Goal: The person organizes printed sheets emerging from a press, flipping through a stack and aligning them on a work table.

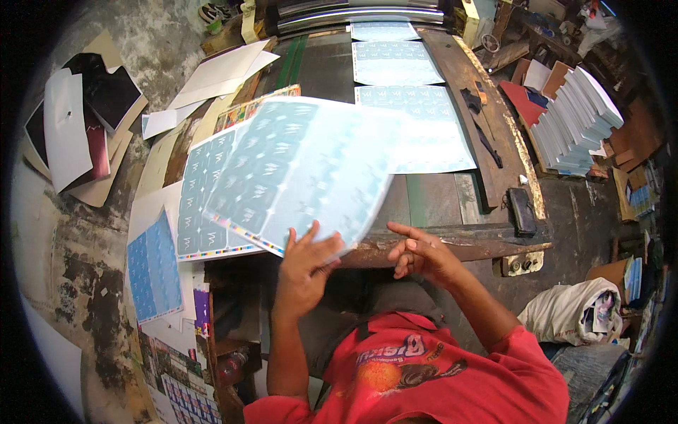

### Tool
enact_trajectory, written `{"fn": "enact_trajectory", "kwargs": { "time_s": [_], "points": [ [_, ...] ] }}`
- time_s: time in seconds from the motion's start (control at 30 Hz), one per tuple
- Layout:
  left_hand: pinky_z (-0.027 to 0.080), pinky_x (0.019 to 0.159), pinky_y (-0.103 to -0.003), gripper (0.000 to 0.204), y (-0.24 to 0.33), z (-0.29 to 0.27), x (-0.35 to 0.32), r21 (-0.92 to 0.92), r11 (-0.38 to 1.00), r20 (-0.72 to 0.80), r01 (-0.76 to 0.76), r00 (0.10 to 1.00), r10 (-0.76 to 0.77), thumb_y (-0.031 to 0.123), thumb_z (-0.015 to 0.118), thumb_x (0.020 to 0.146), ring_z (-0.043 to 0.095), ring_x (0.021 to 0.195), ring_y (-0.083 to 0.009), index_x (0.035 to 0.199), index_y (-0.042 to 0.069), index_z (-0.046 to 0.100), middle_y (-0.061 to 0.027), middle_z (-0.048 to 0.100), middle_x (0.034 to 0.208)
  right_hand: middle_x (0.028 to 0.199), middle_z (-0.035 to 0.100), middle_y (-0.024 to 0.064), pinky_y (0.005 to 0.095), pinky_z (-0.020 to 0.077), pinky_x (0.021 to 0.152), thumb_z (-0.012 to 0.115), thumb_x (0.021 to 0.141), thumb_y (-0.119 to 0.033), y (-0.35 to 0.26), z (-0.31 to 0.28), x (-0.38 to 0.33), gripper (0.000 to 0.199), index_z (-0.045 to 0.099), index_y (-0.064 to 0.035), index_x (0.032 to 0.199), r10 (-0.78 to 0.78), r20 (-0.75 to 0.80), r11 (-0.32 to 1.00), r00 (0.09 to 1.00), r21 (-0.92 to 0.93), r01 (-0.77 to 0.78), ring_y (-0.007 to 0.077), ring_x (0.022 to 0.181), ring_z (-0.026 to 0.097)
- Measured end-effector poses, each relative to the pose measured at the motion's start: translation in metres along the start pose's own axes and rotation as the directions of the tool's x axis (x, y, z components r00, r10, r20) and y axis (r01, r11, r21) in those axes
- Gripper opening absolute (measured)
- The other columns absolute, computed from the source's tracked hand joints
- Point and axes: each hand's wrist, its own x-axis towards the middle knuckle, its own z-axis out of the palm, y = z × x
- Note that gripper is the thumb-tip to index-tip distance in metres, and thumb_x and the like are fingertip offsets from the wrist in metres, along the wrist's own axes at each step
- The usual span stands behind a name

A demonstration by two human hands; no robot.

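Observation:
My left hand grips the near edge of a large light-blue printed sheet and holds it tilted above the table. The sheet is blurred. Under it lies a stack of similar blue printed sheets at the left. My right hand hovers beside the sheet's right corner, fingers spread, holding nothing, just above the rusty metal front edge of the machine table. Three more blue sheets lie in a row on the dark conveyor surface beyond.
A tall stack of white-edged paper stands at the right. Loose cardboard and white sheets lie on the floor at the left. A white sack sits at lower right. A small black box rests on the table's right rail.

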Motion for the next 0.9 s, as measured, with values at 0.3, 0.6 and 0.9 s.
{"fn": "enact_trajectory", "kwargs": {
  "time_s": [0.3,0.6,0.9],
  "points": [
    [0.006,0.118,-0.061,0.077,0.008,-0.013,0.013,0.364,0.931,0.155,-0.024,0.987,-0.035,0.041,0.076,0.077,0.012,0.150,-0.0391,0.145,0.017,0.048,-0.0140,0.027,0.160,0.069,0.062,0.0112,0.0385,0.0578,0.063,0.059,0.096,-0.036,0.069,-0.039,-0.003,0.039,0.052,0.0001,0.110,0.131,-0.335,0.976,0.933,0.208,-0.062,0.0166,0.053,0.057],
    [0.011,0.119,-0.054,0.089,-0.050,-0.024,0.015,0.455,0.884,0.093,0.111,0.981,-0.171,0.056,0.067,0.084,0.015,0.150,-0.0362,0.151,0.007,0.035,-0.0150,0.024,0.160,0.090,0.068,0.0205,0.0406,0.0583,0.071,0.046,0.103,-0.040,0.133,-0.045,-0.041,0.044,0.046,-0.0013,0.125,0.193,-0.428,0.961,0.883,0.262,-0.083,0.0197,0.062,0.063],
    [0.014,0.118,-0.049,0.037,-0.054,-0.012,0.013,0.034,0.967,-0.241,0.251,0.941,-0.236,0.032,0.057,0.098,0.041,0.140,-0.0309,0.125,0.008,0.066,-0.0078,0.061,0.135,0.093,0.068,0.0172,0.0437,0.0551,0.080,0.042,0.103,-0.048,0.103,-0.069,-0.002,0.052,0.047,-0.0014,0.125,0.197,-0.492,0.943,0.848,0.332,-0.027,0.0191,0.064,0.064]
  ]
}}
